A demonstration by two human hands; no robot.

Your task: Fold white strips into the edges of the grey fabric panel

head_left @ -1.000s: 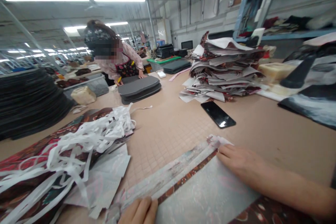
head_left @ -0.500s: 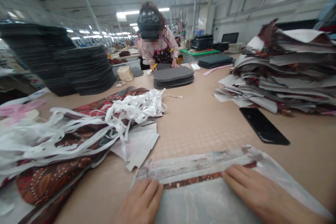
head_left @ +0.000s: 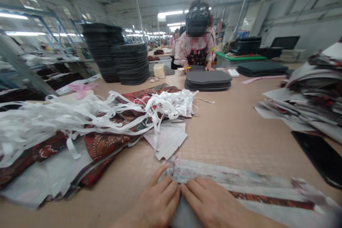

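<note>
The left hand (head_left: 160, 199) and the right hand (head_left: 211, 199) rest side by side at the left end of the pale-backed fabric piece (head_left: 256, 178), which lies on the table (head_left: 232, 124) before the person. Their fingers are bent and close together; whether they pinch the cloth, one cannot tell. From them the narrow patterned strip (head_left: 272, 199) runs to the right, its long axis almost crosswise, its far end slightly nearer to the person; the right hand is the nearer of the 2. In the frame 0.5 s ago the hands were apart, with strip between them; now they meet. Beyond are a black phone (head_left: 320, 156) at right and tangled white tapes (head_left: 171, 105) at left; farther, a co-worker (head_left: 197, 51) leans behind stacked grey panels (head_left: 208, 78).
</note>
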